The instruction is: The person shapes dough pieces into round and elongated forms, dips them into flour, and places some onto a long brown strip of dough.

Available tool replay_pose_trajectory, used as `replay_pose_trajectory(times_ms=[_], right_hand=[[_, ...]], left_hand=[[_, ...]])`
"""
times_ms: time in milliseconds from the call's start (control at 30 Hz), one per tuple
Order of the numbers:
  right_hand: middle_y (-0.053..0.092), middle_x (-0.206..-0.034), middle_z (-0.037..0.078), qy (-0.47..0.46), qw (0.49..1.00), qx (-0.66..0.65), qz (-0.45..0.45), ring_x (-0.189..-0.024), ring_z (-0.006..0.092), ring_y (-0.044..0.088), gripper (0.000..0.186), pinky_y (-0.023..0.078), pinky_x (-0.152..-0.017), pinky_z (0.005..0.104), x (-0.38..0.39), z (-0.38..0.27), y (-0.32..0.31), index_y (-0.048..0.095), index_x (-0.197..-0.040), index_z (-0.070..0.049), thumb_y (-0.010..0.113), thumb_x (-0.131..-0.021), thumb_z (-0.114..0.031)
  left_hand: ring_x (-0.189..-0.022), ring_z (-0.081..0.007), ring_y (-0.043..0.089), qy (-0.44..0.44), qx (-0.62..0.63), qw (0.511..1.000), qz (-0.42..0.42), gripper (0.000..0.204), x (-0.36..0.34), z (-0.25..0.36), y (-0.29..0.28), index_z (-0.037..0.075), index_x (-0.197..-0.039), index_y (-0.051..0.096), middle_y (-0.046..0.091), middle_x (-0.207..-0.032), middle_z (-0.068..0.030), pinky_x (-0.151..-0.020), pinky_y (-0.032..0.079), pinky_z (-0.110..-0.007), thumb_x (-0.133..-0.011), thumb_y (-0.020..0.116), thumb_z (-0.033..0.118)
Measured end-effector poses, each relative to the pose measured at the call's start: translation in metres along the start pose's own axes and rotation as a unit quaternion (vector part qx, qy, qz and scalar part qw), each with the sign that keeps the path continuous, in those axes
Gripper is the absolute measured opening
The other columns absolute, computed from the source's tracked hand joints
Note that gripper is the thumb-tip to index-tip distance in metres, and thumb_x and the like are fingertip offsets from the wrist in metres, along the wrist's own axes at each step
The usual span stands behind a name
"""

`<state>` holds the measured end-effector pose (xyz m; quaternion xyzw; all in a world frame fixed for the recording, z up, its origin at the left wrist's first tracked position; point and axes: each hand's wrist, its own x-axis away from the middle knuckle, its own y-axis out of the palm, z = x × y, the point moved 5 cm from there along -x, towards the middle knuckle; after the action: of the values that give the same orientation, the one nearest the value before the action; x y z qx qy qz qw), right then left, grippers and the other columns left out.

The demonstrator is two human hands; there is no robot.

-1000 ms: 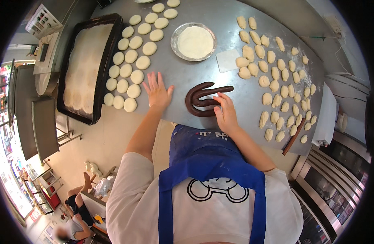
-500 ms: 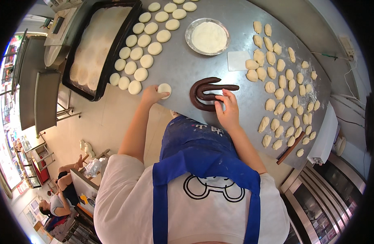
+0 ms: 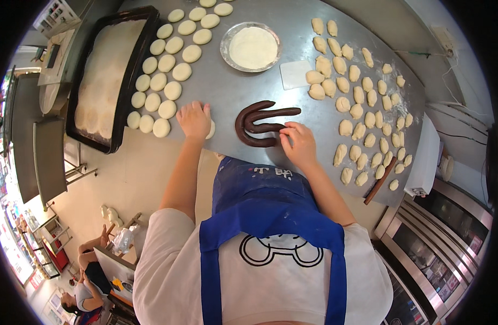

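My left hand [image 3: 193, 120] lies palm down at the table's near edge with its fingers stretched out. A flat round dough disc [image 3: 211, 129] shows partly from beneath its thumb side. My right hand [image 3: 300, 144] has its thumb and fingertips closed at the right-hand end of a dark brown paste rope [image 3: 254, 142], which lies folded in curved strands. How deep the pinch goes is hidden by the fingers. Beyond my left hand stand rows of white dough discs [image 3: 172, 90].
A metal bowl of white flour [image 3: 253, 49] and a white square scraper [image 3: 295, 75] sit beyond the paste. Several dough pieces [image 3: 357, 111] cover the table's right side beside a wooden rolling pin [image 3: 380, 181]. A black lined baking tray [image 3: 109, 76] is far left. A person [image 3: 86, 295] sits lower left.
My left hand has shifted from gripping the dough disc's edge to lying flat partly over it. My right fingertips have come down onto the paste rope's end. The whole view has shifted somewhat.
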<state>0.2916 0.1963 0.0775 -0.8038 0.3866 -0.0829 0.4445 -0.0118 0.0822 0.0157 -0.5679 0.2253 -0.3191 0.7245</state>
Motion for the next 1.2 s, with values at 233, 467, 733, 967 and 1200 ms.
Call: replay_pose_trajectory(times_ms=[233,467,733,967,1200], right_hand=[[0.064,-0.112,0.018,0.142,0.985,0.075,0.064,-0.104,0.0360,0.060,0.031,0.048,-0.091,0.0447,-0.064,0.131,-0.015,0.064,-0.112,-0.005,0.064,-0.089,-0.025],[0.059,-0.115,0.018,0.186,0.958,0.219,-0.013,-0.111,0.0362,0.055,0.046,0.046,-0.094,0.0449,-0.100,0.166,0.001,0.062,-0.114,-0.004,0.068,-0.083,-0.038],[0.061,-0.103,0.016,0.095,0.980,0.140,0.100,-0.102,0.0345,0.056,0.030,0.046,-0.091,0.0444,-0.072,0.153,0.003,0.061,-0.098,-0.001,0.069,-0.079,-0.022],[0.062,-0.099,0.009,0.300,0.862,-0.255,0.320,-0.088,0.0248,0.060,0.020,0.049,-0.078,0.0385,-0.033,0.185,0.005,0.059,-0.097,-0.005,0.065,-0.083,-0.017],[0.062,-0.095,0.006,0.337,0.740,-0.579,0.062,-0.082,0.0191,0.062,0.038,0.050,-0.071,0.0335,-0.042,0.074,0.015,0.054,-0.125,-0.007,0.059,-0.096,-0.031]], left_hand=[[-0.114,-0.0336,0.055,0.092,0.061,0.988,0.108,0.033,0.017,-0.013,0.014,0.006,-0.115,0.064,0.062,-0.118,-0.0166,-0.102,0.040,-0.046,-0.091,0.063,0.027],[-0.094,-0.0291,0.066,-0.129,0.208,0.953,-0.181,0.043,0.049,-0.048,0.006,0.002,-0.111,0.066,0.069,-0.107,-0.0133,-0.081,0.052,-0.038,-0.083,0.074,0.034],[-0.063,-0.0076,0.047,-0.351,0.554,0.755,0.008,0.036,0.085,-0.101,0.019,0.004,-0.106,0.067,0.059,-0.082,0.0005,-0.053,0.039,-0.025,-0.086,0.076,0.033],[-0.066,-0.0088,0.048,-0.385,0.480,0.786,0.057,0.043,0.092,-0.134,0.041,0.002,-0.118,0.058,0.053,-0.085,0.0003,-0.054,0.039,-0.025,-0.090,0.071,0.032],[-0.105,-0.0181,0.057,-0.252,0.565,0.778,0.106,0.041,0.083,-0.054,0.001,0.000,-0.133,0.049,0.062,-0.113,-0.0105,-0.095,0.045,-0.031,-0.098,0.057,0.021]])
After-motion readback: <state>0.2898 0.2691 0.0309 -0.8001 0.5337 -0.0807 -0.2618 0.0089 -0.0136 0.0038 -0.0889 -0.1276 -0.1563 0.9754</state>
